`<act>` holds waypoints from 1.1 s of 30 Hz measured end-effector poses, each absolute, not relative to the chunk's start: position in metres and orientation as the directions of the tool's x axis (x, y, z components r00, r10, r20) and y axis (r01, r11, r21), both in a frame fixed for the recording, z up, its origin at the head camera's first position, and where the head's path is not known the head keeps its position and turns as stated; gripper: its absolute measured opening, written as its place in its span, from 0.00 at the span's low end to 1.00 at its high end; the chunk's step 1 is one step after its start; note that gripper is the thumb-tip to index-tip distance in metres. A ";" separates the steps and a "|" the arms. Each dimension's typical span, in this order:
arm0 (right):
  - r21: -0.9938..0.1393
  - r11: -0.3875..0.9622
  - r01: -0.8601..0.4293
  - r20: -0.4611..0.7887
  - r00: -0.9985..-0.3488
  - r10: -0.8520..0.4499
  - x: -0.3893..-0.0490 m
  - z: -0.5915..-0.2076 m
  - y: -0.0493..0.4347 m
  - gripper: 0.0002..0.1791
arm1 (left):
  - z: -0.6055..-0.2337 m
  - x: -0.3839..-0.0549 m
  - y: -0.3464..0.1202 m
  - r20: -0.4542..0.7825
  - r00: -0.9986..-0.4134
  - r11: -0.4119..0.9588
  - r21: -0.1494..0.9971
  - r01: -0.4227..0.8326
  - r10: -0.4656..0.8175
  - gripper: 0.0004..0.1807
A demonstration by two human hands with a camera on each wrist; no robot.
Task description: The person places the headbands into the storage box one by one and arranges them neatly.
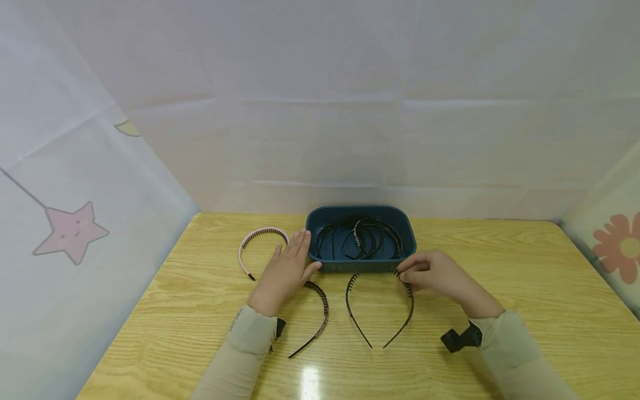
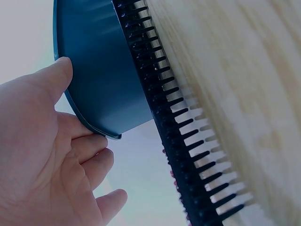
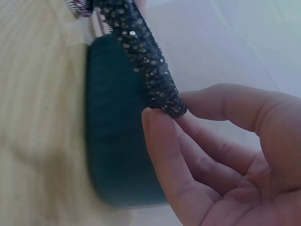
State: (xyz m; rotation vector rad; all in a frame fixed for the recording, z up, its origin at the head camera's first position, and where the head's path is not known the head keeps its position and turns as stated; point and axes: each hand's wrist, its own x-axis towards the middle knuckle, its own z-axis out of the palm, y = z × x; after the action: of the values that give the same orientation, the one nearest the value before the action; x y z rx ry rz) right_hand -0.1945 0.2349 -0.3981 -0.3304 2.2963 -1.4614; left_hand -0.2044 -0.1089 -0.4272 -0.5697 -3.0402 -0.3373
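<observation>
My right hand [image 1: 429, 272] pinches a black toothed headband [image 1: 411, 304] between thumb and fingers near its curved top. Dark glittery stones cover its outer face in the right wrist view, and its two ends point toward me. In front of it is a dark blue box [image 1: 365, 262]. My left hand [image 1: 286, 272] rests at the box's left end, its fingers extended along the side and its thumb at the front corner. The left wrist view shows thumb and fingertips touching the box wall [image 2: 103, 80]. Several dark headbands [image 1: 372, 240] lie inside the box.
Left of the box lies a pink headband [image 1: 241, 253], partly behind my left hand. Nearer me is a black toothed headband [image 1: 326, 311], partly covered by my left hand and sleeve. The wood-grain table [image 1: 500, 266] meets a pale cloth backdrop [image 1: 310, 139] behind the box.
</observation>
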 end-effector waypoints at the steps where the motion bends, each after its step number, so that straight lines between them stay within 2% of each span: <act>1: -0.905 0.425 0.017 -0.201 -0.898 -0.392 -0.195 -0.396 0.235 0.15 | -0.427 -0.204 -0.109 0.071 -0.932 0.909 0.205 0.362 0.355 0.42; 12: -0.927 0.375 0.001 -0.132 -0.937 -0.323 -0.206 -0.378 0.237 0.21 | -0.427 -0.204 -0.109 0.072 -0.933 0.910 0.209 0.359 0.352 0.42; 33: -0.967 0.256 0.010 -0.054 -0.985 -0.167 -0.233 -0.367 0.236 0.24 | -0.425 -0.203 -0.108 0.073 -0.932 0.909 0.203 0.363 0.355 0.42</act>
State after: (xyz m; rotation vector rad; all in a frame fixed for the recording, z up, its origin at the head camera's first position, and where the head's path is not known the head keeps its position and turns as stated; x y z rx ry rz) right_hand -0.2326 0.2360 -0.3674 -0.1491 2.3703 -1.8268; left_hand -0.2028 -0.1082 -0.4253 -0.5712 -3.0364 -0.3333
